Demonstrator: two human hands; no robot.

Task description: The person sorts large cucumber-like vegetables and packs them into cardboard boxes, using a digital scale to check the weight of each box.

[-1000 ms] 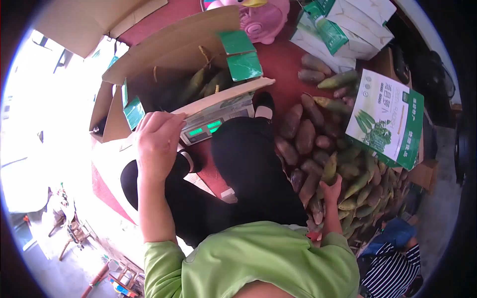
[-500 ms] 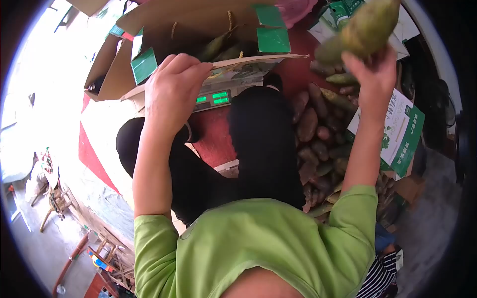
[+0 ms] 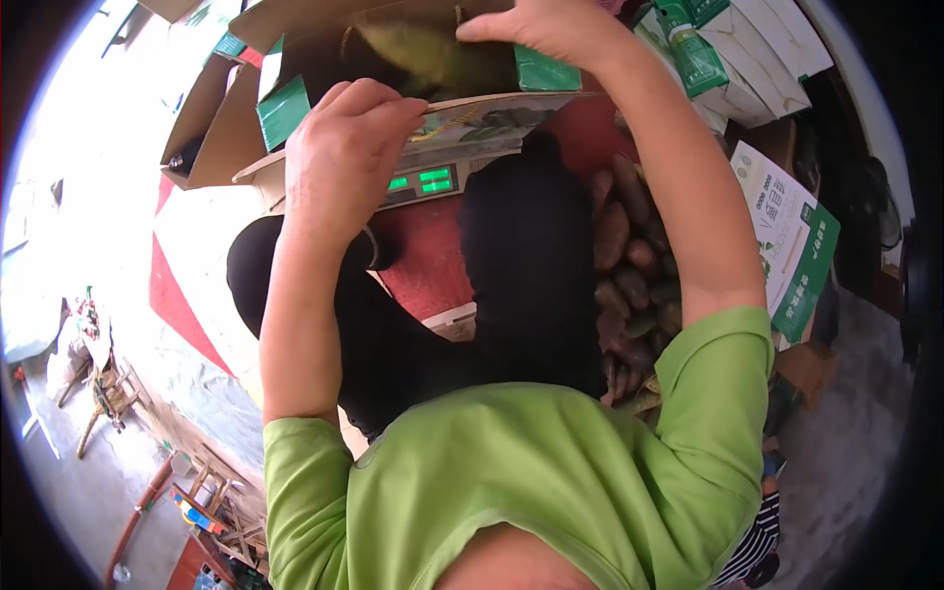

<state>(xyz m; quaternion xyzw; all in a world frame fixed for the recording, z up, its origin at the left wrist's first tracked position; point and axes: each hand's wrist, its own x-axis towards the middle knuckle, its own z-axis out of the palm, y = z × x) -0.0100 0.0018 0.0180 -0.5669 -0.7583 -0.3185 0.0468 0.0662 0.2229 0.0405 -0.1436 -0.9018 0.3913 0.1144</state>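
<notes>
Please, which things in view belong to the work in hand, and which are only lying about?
Seem in use:
open cardboard box, edge held in the left hand's grip
blurred green vegetable, near the open right hand
vegetable pile
lit scale display

Probably just lying about:
brown pole
blue object

The green vegetable (image 3: 413,51) is a blur of motion, its outline smeared against the dark inside of the open box (image 3: 295,28), which the top edge cuts off. That edge also crops the right hand (image 3: 551,29) — whether it touches the vegetable cannot be told. Some fingertips of the left hand (image 3: 349,128) are hidden at the flap. The digits on the scale display (image 3: 435,180) are too small to read. The right forearm hides part of the heap (image 3: 629,265) — and the striped person (image 3: 755,541) shows only partly beyond the sleeve
</notes>
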